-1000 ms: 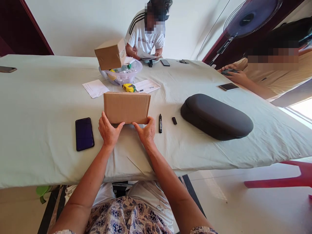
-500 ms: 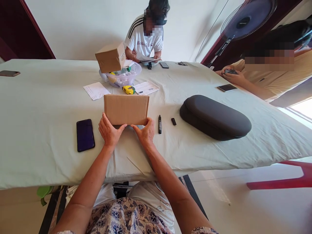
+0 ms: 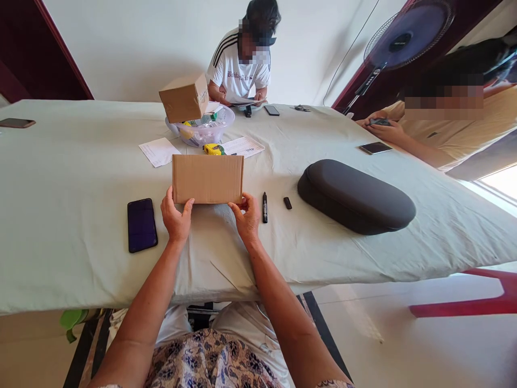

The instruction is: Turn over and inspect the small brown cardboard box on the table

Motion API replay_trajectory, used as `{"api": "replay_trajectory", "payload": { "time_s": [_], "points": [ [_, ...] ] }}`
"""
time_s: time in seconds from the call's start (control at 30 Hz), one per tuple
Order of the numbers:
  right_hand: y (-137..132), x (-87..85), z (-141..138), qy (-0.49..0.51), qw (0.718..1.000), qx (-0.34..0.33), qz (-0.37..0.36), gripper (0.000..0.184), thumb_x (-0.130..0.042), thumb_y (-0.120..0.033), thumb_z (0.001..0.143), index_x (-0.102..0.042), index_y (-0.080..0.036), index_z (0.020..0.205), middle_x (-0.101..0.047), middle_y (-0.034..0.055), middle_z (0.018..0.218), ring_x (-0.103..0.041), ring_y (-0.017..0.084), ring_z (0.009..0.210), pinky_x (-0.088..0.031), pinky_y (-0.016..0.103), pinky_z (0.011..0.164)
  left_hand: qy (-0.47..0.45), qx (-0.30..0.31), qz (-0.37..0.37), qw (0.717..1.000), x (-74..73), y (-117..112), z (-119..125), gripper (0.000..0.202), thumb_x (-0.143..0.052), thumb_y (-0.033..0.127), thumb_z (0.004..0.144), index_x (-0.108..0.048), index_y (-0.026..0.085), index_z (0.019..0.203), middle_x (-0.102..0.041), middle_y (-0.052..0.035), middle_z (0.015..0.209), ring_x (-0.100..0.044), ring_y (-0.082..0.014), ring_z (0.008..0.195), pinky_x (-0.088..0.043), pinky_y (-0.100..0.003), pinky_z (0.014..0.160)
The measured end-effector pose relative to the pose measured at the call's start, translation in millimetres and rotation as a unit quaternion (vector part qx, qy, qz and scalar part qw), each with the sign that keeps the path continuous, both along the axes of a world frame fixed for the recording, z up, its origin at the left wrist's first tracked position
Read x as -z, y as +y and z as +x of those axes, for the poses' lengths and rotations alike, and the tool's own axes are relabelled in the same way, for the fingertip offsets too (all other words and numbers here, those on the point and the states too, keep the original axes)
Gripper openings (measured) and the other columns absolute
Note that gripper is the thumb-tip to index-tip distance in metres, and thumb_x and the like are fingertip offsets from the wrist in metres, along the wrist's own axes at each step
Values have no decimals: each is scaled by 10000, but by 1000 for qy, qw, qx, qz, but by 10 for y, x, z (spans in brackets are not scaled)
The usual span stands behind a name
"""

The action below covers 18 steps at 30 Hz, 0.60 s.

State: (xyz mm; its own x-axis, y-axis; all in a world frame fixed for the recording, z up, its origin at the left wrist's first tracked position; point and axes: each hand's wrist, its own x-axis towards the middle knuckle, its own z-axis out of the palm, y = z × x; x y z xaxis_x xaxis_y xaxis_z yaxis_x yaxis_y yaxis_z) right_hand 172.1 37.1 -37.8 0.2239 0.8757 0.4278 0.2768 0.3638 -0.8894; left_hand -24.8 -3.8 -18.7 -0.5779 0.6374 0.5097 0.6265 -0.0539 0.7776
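Note:
A plain brown cardboard box (image 3: 207,179) is held between my two hands over the cloth-covered table, one broad face turned toward me. My left hand (image 3: 176,216) grips its lower left corner, with the thumb at the bottom edge and the fingers along the side. At the lower right corner, my right hand (image 3: 246,215) holds it the same way, its fingers partly behind the box. Just right of my right hand lie an uncapped black marker (image 3: 265,207) and its black cap (image 3: 287,203). A dark phone (image 3: 142,225) lies left of my left hand.
A large dark case (image 3: 355,196) stands at the right. Beyond my box are a yellow tape measure (image 3: 213,149), papers (image 3: 159,152) and a plastic basin (image 3: 202,134) with another cardboard box (image 3: 184,98) on top. Two people sit at the table's far and right sides.
My thumbs have moved apart along the box's bottom edge, toward its corners. The box has shifted slightly up and turned a little; both hands still hold it.

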Motion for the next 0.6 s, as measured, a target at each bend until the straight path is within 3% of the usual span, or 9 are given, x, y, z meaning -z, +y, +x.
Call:
{"api": "replay_trajectory", "payload": {
  "time_s": [0.37,0.6],
  "points": [
    [35,-12,73,53,998,3,21,397,-582,-537,889,-680,-213,1097,-560,19,835,-542,154,758,-470,316,729,-30,2,40,999,-14,-13,-39,489,-544,467,941,-624,140,1297,-682,-181,1268,-662,-233,1096,-523,-368,974],
    [-36,-127,63,111,994,-16,17,346,-639,-508,860,-638,-221,1052,-523,-34,728,-497,110,655,-442,259,639,-57,9,56,997,-26,-10,-49,516,-474,516,972,-621,159,1314,-694,-164,1230,-676,-216,1051,-552,-346,912]
  ]
}}
